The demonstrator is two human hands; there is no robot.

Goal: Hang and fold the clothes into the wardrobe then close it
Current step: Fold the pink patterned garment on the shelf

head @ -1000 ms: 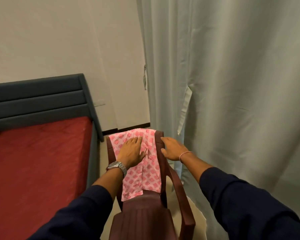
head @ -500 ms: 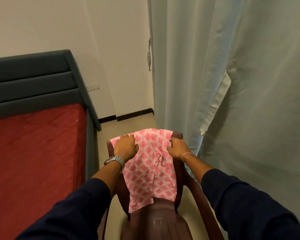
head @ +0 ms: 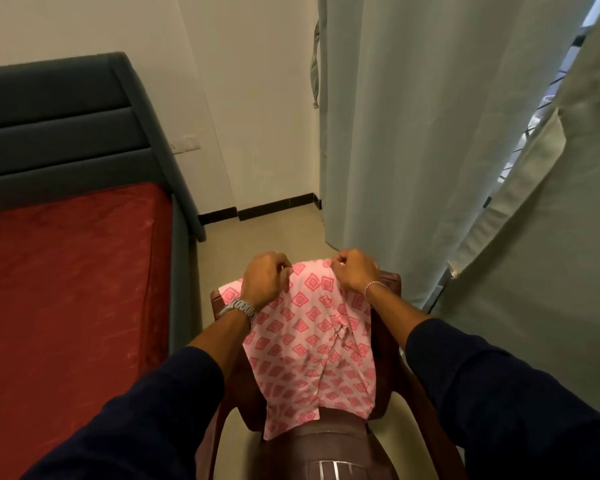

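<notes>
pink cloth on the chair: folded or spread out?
Spread out. The pink cloth hangs draped over the chair back in one long panel, both hands, left and right, pinching its top edge.

The bed (head: 66, 289) stands close on the left of the chair (head: 392, 282), and the curtain (head: 413, 133) hangs close on its right. Bare floor (head: 267, 237) lies open beyond the chair, up to the wall (head: 250, 98).

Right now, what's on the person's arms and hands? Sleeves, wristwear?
Both arms wear dark navy long sleeves, pushed up the forearms. The left hand has a silver metal link watch at the wrist; the right hand has a thin silver bracelet.
</notes>
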